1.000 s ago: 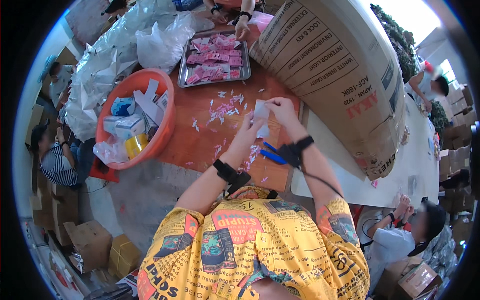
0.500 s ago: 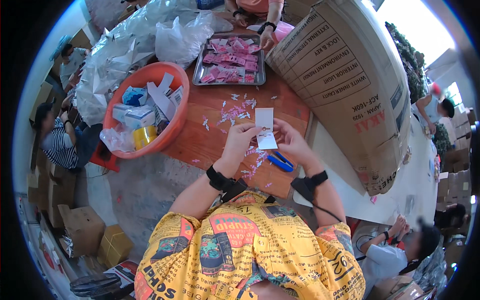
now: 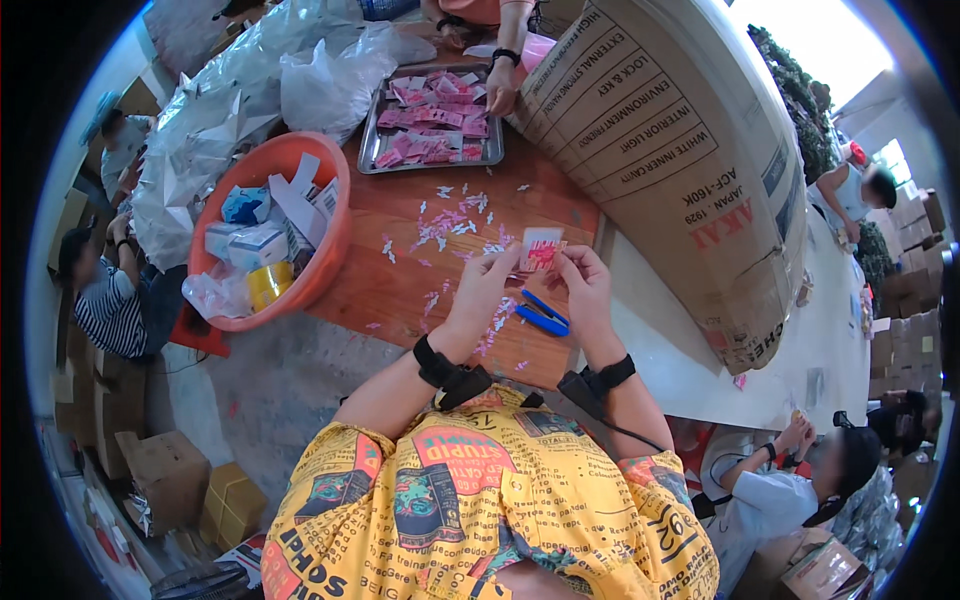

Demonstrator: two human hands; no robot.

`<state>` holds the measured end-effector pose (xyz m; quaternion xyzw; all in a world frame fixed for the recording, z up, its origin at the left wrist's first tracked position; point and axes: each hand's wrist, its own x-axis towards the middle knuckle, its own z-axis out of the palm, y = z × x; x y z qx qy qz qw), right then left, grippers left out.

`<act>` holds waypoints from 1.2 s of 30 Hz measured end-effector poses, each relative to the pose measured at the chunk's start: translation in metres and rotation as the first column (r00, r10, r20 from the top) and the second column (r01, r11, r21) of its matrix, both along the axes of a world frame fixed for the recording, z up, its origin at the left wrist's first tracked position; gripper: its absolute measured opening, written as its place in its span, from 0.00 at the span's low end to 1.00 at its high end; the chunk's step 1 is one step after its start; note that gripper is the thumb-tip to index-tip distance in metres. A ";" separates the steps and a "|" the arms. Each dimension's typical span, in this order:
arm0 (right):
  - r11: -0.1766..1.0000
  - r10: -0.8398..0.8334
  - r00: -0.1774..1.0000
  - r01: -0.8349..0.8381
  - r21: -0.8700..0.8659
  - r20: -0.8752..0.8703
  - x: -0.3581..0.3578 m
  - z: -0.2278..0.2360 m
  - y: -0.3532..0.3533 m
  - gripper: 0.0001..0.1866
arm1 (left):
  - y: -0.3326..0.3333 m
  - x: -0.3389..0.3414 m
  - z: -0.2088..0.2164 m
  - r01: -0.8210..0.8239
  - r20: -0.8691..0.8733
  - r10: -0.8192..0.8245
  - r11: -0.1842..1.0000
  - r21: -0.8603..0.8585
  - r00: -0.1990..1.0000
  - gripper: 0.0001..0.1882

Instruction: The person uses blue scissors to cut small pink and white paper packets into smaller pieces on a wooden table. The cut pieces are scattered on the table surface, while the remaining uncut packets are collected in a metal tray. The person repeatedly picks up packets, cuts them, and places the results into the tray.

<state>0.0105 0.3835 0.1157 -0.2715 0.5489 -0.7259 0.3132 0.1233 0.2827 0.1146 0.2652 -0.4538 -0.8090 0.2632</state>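
A small folded card (image 3: 541, 249), white with a pink printed face, is held up over the wooden table. My left hand (image 3: 484, 288) pinches its left edge between thumb and fingers. At the right edge, my right hand (image 3: 588, 288) is closed on the same card. Just below it on the table lies a blue stapler (image 3: 543, 314). Small pink and white paper cut-outs (image 3: 447, 228) are scattered to the left of my hands and beneath them. Whatever sits inside the fold is hidden.
Beyond the scraps, a metal tray (image 3: 430, 166) holds many pink cards, with a co-worker's hand (image 3: 502, 88) at its right edge. An orange basin (image 3: 341, 200) of packets and tape stands left. A large cardboard carton (image 3: 680, 190) leans at right, beside a white tabletop (image 3: 660, 310).
The card stood unfolded, white inside showing with a small gold-coloured item; now it is folded, pink face visible. Both hands have shifted slightly, and the whole view has moved a little.
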 end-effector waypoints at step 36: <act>0.957 0.167 0.955 -0.217 0.193 0.243 -0.008 -0.002 0.007 0.10 | 0.002 0.018 0.016 0.148 0.209 0.091 0.443 -0.884 0.974 0.22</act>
